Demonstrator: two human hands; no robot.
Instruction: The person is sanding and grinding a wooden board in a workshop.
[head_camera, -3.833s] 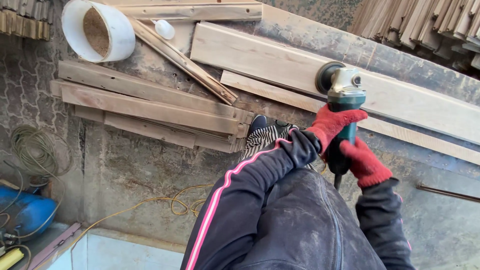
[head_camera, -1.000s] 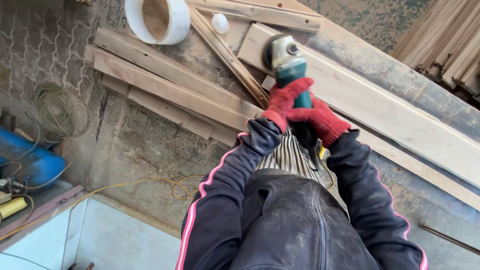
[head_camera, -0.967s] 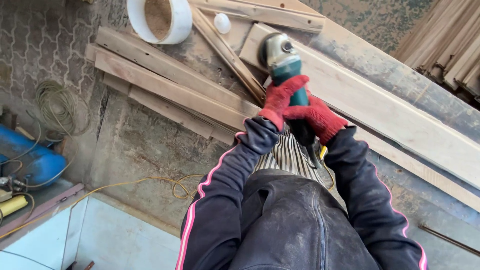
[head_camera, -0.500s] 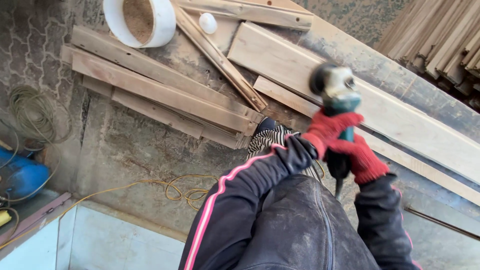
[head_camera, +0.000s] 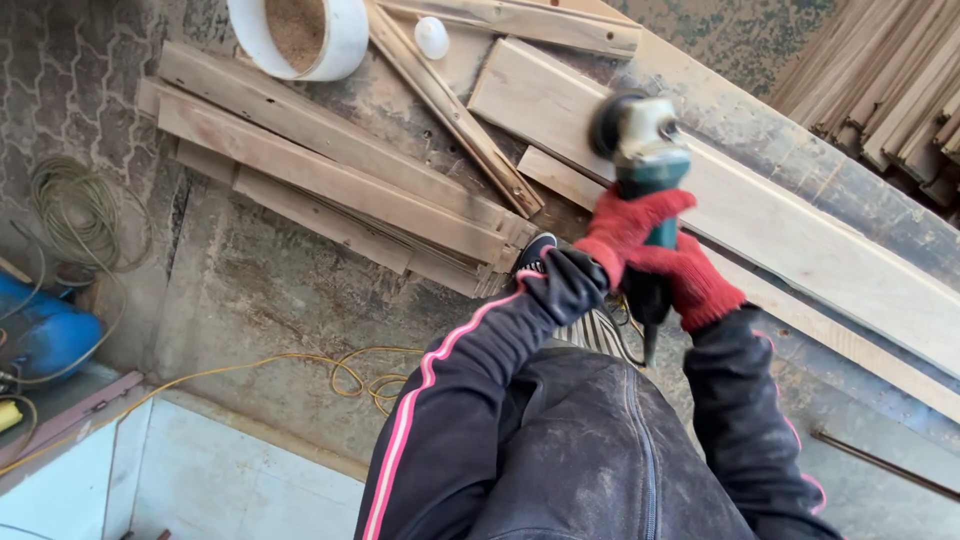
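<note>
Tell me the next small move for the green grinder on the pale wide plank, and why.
Probably slide the green angle grinder along the pale wide plank toward its far right end. Both red-gloved hands, left and right, grip it, and its disc sits near the plank's left end.

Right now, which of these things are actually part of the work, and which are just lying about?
In use:
left hand and right hand, both in red gloves, gripping the green angle grinder
long pale plank under the grinder's disc

Lying about:
white bucket
stacked weathered boards
yellow cable
coiled cord
blue tank
</note>
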